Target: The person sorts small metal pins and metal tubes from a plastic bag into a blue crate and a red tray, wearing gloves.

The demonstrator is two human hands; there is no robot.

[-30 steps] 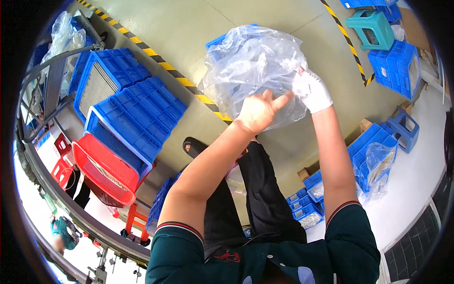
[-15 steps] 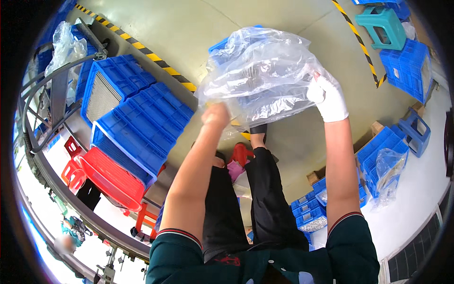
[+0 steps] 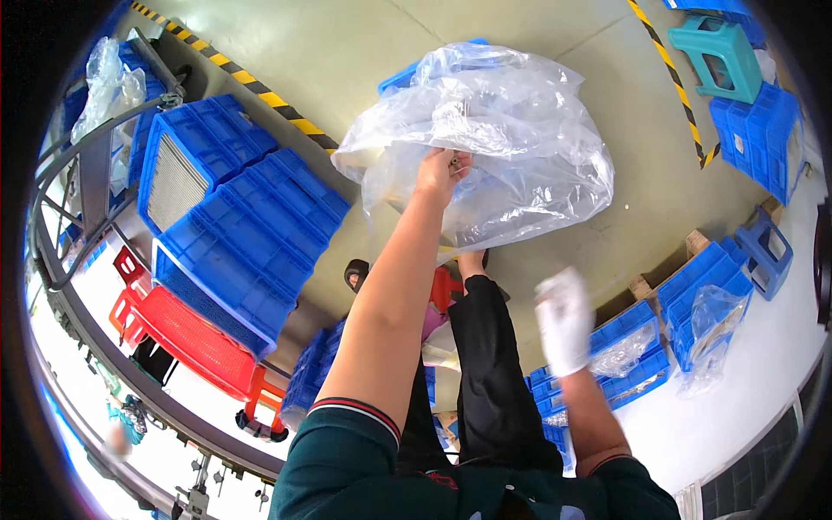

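Note:
A large clear plastic bag (image 3: 529,165) is spread out in front of me, puffed and creased, over a blue crate (image 3: 397,80) whose edge shows behind it. My left hand (image 3: 444,175) is bare and lies against the middle of the bag, fingers curled closed. Something small with a metallic glint shows at the fingers, too small to name. My right hand (image 3: 563,322) wears a white glove. It is apart from the bag, to the right of my leg, and motion blurs its fingers.
Blue crates (image 3: 251,225) are stacked at left beside a red basket (image 3: 195,342) and a curved metal rail (image 3: 52,217). At right are blue bins (image 3: 706,295) with plastic liners, a blue stool (image 3: 764,253) and a teal stool (image 3: 718,56). Yellow-black tape (image 3: 238,74) marks the floor.
My right hand has let go of the bag and come down toward me. My left hand has moved right and forward to the bag's middle. The bag's right side has sunk lower.

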